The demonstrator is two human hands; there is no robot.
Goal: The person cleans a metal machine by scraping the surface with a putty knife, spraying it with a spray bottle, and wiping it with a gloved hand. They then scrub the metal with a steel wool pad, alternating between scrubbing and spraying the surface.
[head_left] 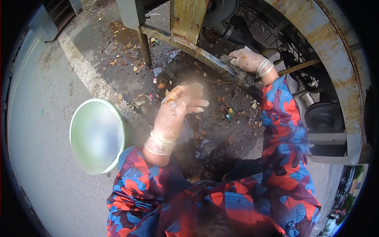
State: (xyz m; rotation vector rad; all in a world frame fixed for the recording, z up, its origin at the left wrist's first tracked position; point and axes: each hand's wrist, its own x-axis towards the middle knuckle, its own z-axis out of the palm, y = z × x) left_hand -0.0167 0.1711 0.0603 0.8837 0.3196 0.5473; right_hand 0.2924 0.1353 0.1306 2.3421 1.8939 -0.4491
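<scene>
My right hand [252, 62], in a thin whitish glove, grips a grey, shaggy rag [245, 77] and presses it to a metal frame bar [197, 54]. The rag looks wet and dirty, and part of it hangs below the bar. My left hand [177, 102] wears a similar glove with brown stains. Its fingers are stretched out over the ground, holding nothing, though a blur covers the fingertips. To the left of that hand, a pale green plastic bucket [123, 134] stands on the pavement; a haze hides what is inside it.
A rusty yellow metal plate [188, 19] rises above the bar. On the right, a curved rusty panel [343, 55] surrounds dark machine parts and hoses. Fallen leaves and litter lie on wet ground [233, 130]. A metal leg [144, 47] stands at the upper left.
</scene>
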